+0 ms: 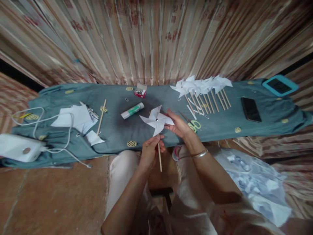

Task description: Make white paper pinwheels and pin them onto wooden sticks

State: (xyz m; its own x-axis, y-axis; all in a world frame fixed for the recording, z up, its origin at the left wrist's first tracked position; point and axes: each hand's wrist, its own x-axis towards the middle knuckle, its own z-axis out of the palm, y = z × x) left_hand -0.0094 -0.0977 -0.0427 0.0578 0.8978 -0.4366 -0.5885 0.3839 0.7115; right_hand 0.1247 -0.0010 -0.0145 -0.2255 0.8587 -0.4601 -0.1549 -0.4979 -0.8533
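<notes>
A white paper pinwheel [157, 121] with a shiny metal pin at its centre is held up in front of me at the table's near edge. My left hand [150, 148] is closed around its thin wooden stick [160, 158], just below the blades. Beside the right blade is my right hand [179, 126], its fingers apart; the blade tip overlaps the hand, and I cannot tell how firmly they touch. A glue stick [132, 111] lies left of the pinwheel. Behind it stands a small open box of metal pins [140, 91]. Green-handled scissors [194, 125] lie near my right wrist.
Several finished pinwheels [202, 86] lie in a row at the back right, near paper strips [192, 111]. Further right are a phone [250, 109] and a blue-framed tablet [280, 85]. Paper sheets [73, 118], a loose stick [102, 116] and a white corded device [22, 147] lie left.
</notes>
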